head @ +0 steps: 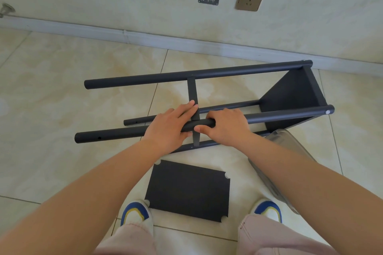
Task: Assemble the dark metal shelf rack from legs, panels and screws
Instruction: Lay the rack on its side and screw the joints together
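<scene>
A: Where is the rack?

B: The dark metal shelf rack (207,107) lies on its side on the tiled floor (62,89) near the wall's skirting, legs pointing left, one end panel (290,97) fixed at the right.

A: And the hands?

B: The left hand (170,128) rests on the nearest upper leg (116,133), its fingers (189,106) stretched flat over the edge-on middle shelf panel (192,93). The right hand (226,125) has its fingers clenched around the same leg, just right of the panel.

A: How to do this well?

B: I'd judge the panel is being seated. Steady the leg, line the corner up with its screw hole, and keep the panel square. A loose panel (188,190) waits on the floor between the shoes (135,213).
</scene>
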